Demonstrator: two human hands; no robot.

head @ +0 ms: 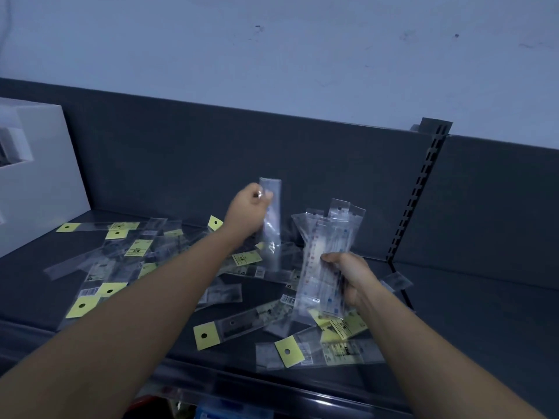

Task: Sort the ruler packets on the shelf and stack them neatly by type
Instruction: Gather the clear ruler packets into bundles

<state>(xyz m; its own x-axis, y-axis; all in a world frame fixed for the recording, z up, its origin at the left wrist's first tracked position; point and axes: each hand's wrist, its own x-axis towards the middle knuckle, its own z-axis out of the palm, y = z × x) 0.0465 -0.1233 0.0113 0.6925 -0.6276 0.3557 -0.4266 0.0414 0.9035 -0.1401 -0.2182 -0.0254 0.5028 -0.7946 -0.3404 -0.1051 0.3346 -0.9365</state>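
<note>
Left hand (246, 214) pinches one clear packet (271, 220) upright above shelf (453, 309). Right hand (352, 281) grips clear bundle (322, 261), maybe several. Yellow-tab packets (205, 335) scattered below. We risk slick bundle fanning out, slipping, remixing types.

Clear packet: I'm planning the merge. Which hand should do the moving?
Probably left. The left hand pinches one clear packet, close beside the bundle; the right hand grips that whole bundle, better kept steady.
</note>
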